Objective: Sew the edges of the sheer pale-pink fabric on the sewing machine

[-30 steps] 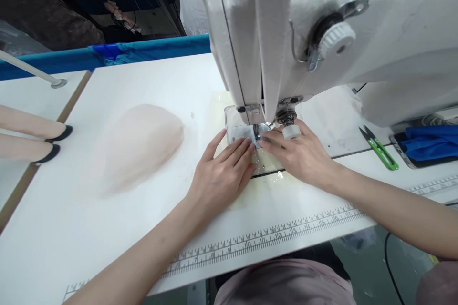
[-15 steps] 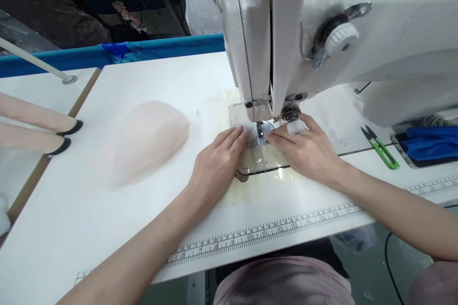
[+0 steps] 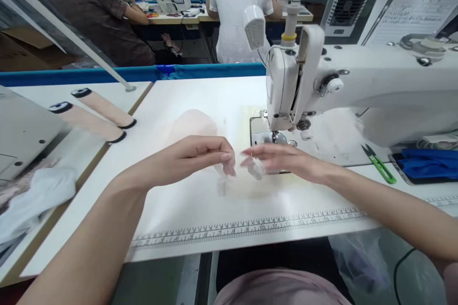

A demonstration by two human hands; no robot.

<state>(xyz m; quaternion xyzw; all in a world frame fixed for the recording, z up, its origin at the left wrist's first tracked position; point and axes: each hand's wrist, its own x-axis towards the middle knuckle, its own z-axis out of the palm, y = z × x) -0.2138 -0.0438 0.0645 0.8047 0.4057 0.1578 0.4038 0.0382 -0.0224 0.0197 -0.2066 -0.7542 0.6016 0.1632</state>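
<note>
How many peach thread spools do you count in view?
2, side by side at the picture's left: the farther spool stands closer to the white pole, the nearer spool just in front. Others may be hidden.

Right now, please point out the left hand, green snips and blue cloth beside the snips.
Left hand (image 3: 189,156): head view, middle of hand.
Green snips (image 3: 383,169): head view, green handle.
Blue cloth (image 3: 430,164): head view, its middle.

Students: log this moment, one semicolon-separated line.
Left hand: curled, hold unclear; right hand: at blurred white item; sewing machine: beyond right hand; green snips: near blue cloth
</note>
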